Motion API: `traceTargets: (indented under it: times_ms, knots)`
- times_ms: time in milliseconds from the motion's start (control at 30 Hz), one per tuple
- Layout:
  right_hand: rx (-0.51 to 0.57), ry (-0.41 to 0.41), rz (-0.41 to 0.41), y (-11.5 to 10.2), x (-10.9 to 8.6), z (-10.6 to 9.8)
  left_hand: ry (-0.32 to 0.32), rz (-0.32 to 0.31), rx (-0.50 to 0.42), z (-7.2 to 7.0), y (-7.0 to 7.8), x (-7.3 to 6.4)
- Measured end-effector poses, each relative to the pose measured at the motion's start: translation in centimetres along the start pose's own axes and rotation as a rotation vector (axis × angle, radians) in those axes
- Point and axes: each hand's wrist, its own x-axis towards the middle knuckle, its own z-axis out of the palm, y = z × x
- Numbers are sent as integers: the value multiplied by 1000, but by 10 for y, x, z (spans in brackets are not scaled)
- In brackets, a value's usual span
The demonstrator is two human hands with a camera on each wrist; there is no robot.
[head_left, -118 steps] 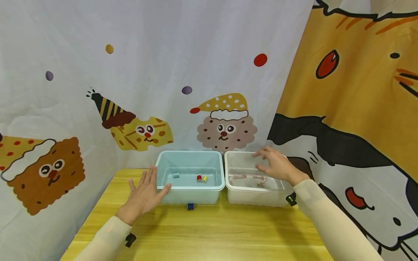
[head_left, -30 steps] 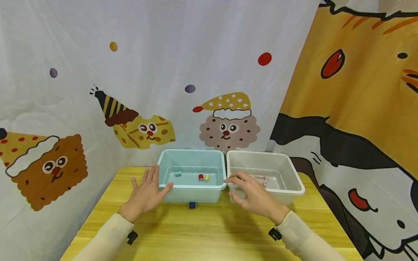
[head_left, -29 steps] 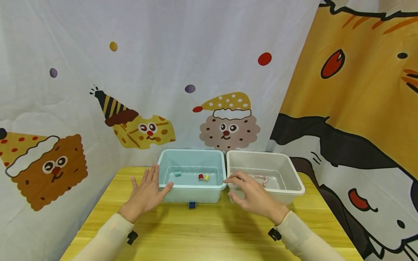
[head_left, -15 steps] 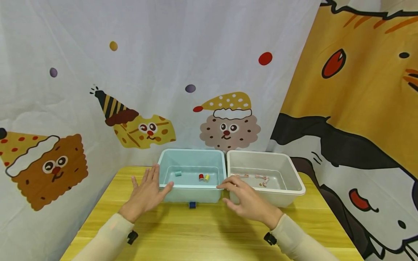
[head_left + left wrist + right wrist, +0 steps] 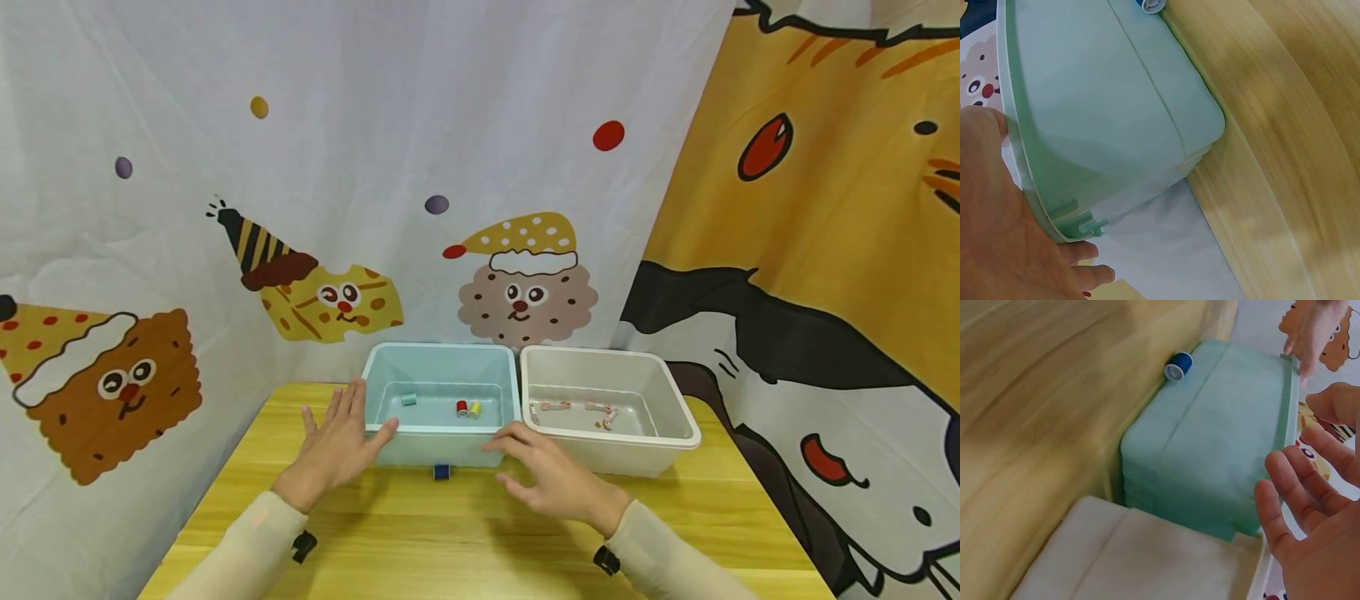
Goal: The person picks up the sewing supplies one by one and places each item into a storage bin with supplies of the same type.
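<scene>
My left hand (image 5: 330, 446) rests at the left front corner of the light blue bin (image 5: 442, 448), fingers straight along its side, thumb by the rim. My right hand (image 5: 555, 483) hovers before the gap between the two bins, fingers loosely bent and holding nothing. On the table, close against the blue bin's front wall, lies a dark blue thread spool (image 5: 442, 472), to the left of the right fingertips. The right wrist view shows this spool (image 5: 1178, 365) on its side. Inside the blue bin are a red spool (image 5: 461, 408), a yellow spool (image 5: 475, 409) and a teal spool (image 5: 408, 399).
A white bin (image 5: 615, 454) stands right of the blue one, with several small pink-and-white pieces (image 5: 556, 406) on its floor. The wooden table (image 5: 420, 550) extends in front of both bins. A cartoon-printed cloth (image 5: 337, 150) hangs behind and at the sides.
From over the white bin, my right hand has come down and left to the front of the gap, nearer the dark blue spool. The left hand has stayed at the blue bin's corner.
</scene>
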Motion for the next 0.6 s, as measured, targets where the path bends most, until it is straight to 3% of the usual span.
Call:
traceTargets:
  times_ms: [267, 600]
  knots:
    - [6, -72, 34, -3, 5, 13, 3, 2, 3, 0, 0, 0]
    - [6, -129, 12, -5, 12, 32, 1, -1, 5, 0, 0, 0]
